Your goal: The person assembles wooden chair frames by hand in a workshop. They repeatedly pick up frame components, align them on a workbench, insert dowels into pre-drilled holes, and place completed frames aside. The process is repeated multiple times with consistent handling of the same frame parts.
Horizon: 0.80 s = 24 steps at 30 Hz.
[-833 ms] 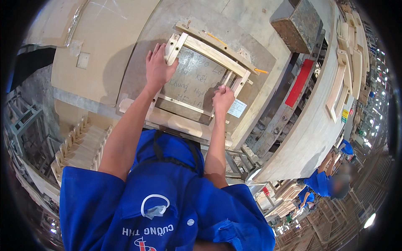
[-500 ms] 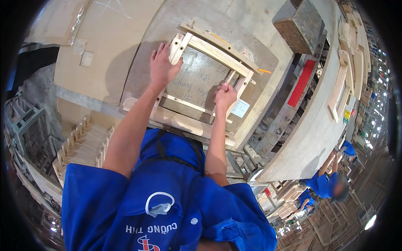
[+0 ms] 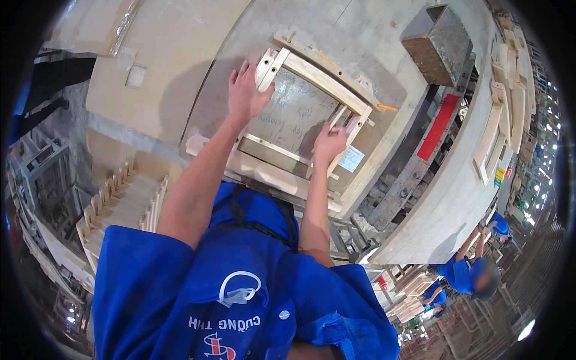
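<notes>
Both hands on a pale wooden frame lying on a grey workbench

The wooden frame (image 3: 312, 114) is a rectangle of light, unfinished rails lying flat on the workbench (image 3: 360, 36), its open middle showing the grey, scribbled-on bench top; the far rail is a broad strip with a thinner strip just beyond it, the near rail is wider and paler; the left hand (image 3: 246, 93) lies spread, fingers wide and palm down, against the frame's far-left corner piece, gripping nothing; the right hand (image 3: 329, 143) is curled closed around the right side rail, near a small white paper label (image 3: 351, 159); a dark metal box (image 3: 438, 42) stands well apart at the bench's far right; a stack of similar wooden parts (image 3: 120, 204) sits below the bench on the left.
</notes>
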Tool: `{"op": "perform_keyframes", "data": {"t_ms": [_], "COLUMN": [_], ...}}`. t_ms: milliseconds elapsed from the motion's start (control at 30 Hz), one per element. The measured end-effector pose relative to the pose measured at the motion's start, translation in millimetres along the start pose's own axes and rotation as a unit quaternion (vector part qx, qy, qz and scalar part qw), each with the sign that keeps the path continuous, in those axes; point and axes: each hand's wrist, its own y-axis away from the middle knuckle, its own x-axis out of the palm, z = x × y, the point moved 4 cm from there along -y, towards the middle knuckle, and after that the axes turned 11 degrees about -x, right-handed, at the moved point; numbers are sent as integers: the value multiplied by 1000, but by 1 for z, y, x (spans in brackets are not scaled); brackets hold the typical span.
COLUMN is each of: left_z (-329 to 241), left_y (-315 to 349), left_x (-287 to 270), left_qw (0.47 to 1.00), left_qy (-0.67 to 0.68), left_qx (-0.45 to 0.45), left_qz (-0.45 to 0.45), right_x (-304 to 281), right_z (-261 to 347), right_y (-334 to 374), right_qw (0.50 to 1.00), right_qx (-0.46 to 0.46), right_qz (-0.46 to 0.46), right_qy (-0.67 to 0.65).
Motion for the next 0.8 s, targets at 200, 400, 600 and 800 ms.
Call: {"op": "perform_keyframes", "data": {"t_ms": [200, 400, 600, 800], "left_z": [-4, -4, -4, -3], "left_y": [5, 3, 2, 5], "left_x": [-3, -6, -5, -8], "left_qw": [1000, 1000, 999, 999], "left_qy": [21, 19, 23, 11], "left_qx": [-18, -16, -26, -44], "left_qz": [-5, -5, 17, 21], "right_x": [-37, -19, -14, -12], "right_z": [26, 63, 58, 74], "right_y": [44, -29, -49, -59], "right_qw": [959, 912, 726, 468], "right_qx": [43, 111, 335, 481], "right_qz": [146, 208, 256, 206], "right_qy": [-239, -336, -544, -712]}}
